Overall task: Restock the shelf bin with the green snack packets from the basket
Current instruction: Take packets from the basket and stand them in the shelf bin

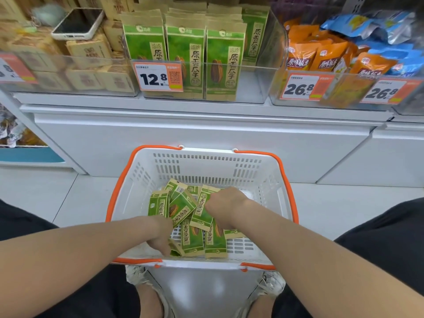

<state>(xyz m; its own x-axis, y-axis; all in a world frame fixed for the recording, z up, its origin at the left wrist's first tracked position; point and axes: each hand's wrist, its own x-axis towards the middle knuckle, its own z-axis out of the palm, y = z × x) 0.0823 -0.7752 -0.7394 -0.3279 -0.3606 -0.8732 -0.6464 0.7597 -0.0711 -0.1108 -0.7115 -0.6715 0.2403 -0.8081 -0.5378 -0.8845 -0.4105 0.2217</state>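
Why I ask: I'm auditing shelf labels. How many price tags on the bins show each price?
12.8 tag: 1
26.8 tags: 2
Cut-off tag at the left edge, price not fully readable: 1
Total: 4

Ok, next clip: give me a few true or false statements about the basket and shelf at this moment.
1. The left hand and the right hand are both down in the basket. True.
2. The basket is empty. False: several green packets lie in it.
3. The price tag on the green packets' shelf bin reads 26.8. False: it reads 12.8.
4. A phone lies on the brown boxes at upper left. True.
5. The basket's handles are blue. False: they are orange.
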